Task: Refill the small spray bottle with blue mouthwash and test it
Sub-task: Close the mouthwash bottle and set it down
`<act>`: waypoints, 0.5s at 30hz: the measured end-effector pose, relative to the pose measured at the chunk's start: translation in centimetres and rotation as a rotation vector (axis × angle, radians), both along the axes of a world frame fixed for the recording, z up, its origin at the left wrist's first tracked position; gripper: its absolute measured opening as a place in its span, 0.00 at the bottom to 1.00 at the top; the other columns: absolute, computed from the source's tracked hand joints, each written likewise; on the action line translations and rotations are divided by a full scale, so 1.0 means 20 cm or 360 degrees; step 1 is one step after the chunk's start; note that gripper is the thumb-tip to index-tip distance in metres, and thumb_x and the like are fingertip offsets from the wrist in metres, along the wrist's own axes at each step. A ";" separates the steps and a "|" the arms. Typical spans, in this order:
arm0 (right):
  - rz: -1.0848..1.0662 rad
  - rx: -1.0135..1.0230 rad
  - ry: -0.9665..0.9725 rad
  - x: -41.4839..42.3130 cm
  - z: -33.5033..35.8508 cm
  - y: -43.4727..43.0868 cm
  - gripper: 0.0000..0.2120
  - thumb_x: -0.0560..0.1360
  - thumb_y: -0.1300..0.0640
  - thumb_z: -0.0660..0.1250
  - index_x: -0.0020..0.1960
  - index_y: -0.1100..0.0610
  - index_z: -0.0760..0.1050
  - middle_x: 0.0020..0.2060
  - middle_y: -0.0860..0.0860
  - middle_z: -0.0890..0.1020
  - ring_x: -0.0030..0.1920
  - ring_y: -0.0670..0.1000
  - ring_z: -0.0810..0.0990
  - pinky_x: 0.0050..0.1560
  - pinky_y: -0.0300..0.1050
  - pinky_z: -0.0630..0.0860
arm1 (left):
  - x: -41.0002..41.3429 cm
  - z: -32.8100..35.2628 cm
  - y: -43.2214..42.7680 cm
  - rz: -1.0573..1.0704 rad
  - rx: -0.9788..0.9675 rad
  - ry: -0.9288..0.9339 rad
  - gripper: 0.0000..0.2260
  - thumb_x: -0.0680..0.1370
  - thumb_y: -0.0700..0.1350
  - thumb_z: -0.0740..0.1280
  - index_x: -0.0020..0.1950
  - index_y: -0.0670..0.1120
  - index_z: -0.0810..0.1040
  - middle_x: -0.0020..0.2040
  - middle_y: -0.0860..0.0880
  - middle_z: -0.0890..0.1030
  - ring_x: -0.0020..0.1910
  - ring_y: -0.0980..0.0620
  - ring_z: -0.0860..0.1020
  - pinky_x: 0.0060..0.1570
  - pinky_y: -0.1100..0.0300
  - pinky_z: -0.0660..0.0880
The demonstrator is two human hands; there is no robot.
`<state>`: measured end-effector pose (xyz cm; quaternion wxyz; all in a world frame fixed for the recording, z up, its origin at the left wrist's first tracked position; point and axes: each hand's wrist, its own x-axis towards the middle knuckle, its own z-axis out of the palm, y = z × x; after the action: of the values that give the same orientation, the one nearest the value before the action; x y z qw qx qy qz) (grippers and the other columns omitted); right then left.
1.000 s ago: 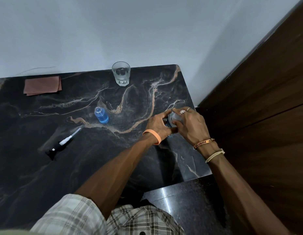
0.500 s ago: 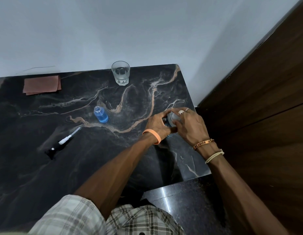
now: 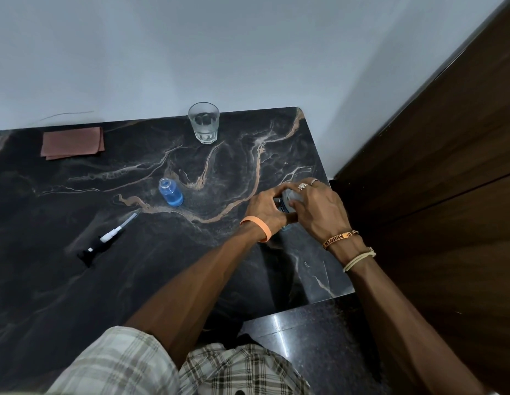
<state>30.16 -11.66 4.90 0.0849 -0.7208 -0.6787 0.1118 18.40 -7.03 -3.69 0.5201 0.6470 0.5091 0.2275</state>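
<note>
The small spray bottle [image 3: 170, 193] stands uncapped near the middle of the dark marble counter [image 3: 77, 280], holding blue liquid. Its black-and-white spray pump [image 3: 105, 241] lies on its side to the front left of it. At the counter's right edge both hands close around the mouthwash bottle [image 3: 286, 201], which is mostly hidden. My left hand [image 3: 265, 208] grips its body from the left. My right hand [image 3: 319, 208] curls over its pale cap from above and the right.
A clear drinking glass [image 3: 204, 122] with water stands at the back edge by the white wall. A folded reddish-brown cloth [image 3: 72, 143] lies at the back left. A dark wooden panel [image 3: 433, 181] rises on the right. A lower glossy black ledge [image 3: 311, 337] sits in front.
Both hands stay on the mouthwash bottle; the right hand's fingers have shifted slightly around the cap. The spray bottle, pump, glass and cloth have not moved.
</note>
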 end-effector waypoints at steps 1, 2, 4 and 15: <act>-0.0005 0.0004 -0.0014 0.00 0.00 0.00 0.12 0.79 0.55 0.64 0.61 0.55 0.78 0.54 0.52 0.78 0.53 0.54 0.78 0.49 0.45 0.74 | 0.00 0.00 0.00 -0.0005 0.0004 0.0003 0.35 0.61 0.51 0.81 0.60 0.70 0.67 0.40 0.69 0.77 0.44 0.71 0.75 0.43 0.73 0.72; -0.0012 -0.0007 -0.0007 0.00 0.00 0.00 0.12 0.79 0.54 0.64 0.61 0.54 0.78 0.54 0.52 0.77 0.53 0.54 0.77 0.49 0.45 0.74 | 0.00 0.01 0.00 -0.0007 0.0007 0.0007 0.35 0.61 0.52 0.81 0.60 0.70 0.66 0.40 0.69 0.77 0.44 0.72 0.75 0.42 0.75 0.71; -0.0004 -0.0046 0.0046 0.01 0.00 0.01 0.13 0.78 0.54 0.65 0.63 0.51 0.76 0.54 0.52 0.78 0.54 0.53 0.77 0.50 0.43 0.72 | 0.00 0.01 0.00 0.0000 0.0015 0.0011 0.35 0.60 0.53 0.80 0.60 0.72 0.66 0.39 0.69 0.77 0.43 0.73 0.75 0.41 0.77 0.70; 0.0113 0.0045 -0.0106 0.01 -0.05 0.01 0.13 0.75 0.60 0.69 0.59 0.56 0.77 0.52 0.56 0.79 0.46 0.57 0.81 0.42 0.48 0.78 | 0.00 0.00 0.00 -0.0027 0.0008 0.0005 0.31 0.57 0.60 0.77 0.56 0.72 0.69 0.46 0.63 0.82 0.47 0.66 0.80 0.48 0.67 0.78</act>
<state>30.36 -11.50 3.90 0.0685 -0.6982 -0.7080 0.0811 18.46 -7.09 -3.76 0.5196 0.6528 0.5039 0.2235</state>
